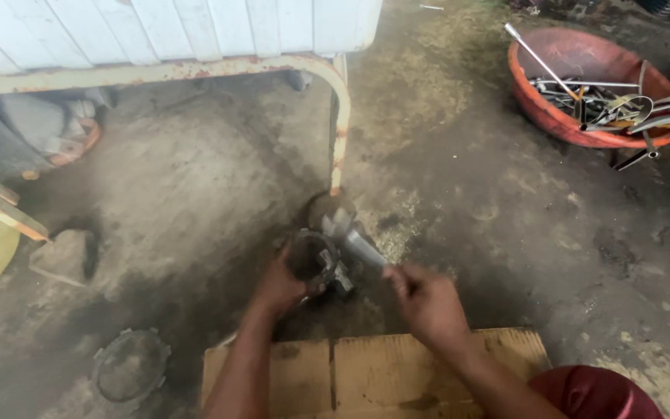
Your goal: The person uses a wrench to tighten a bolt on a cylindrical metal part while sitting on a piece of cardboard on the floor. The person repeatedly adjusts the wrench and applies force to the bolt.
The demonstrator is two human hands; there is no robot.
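Observation:
My left hand (pixel 279 289) grips a dark round metal part (pixel 313 257), a ring-shaped housing held on the dirty concrete floor. Against that part lies a grey metal tool (pixel 354 242), and my right hand (pixel 426 302) is closed around its handle. The tool's head is blurred and touches the top right of the housing. Both hands work just beyond the far edge of a wooden board (pixel 366 372) in front of me.
An orange basin (pixel 560 116) full of metal tools sits at the upper right. A rusty white metal frame (pixel 340 116) with a white slatted top stands behind the hands. A round toothed disc (pixel 129 365) lies on the floor at lower left, near a stone (pixel 60 256).

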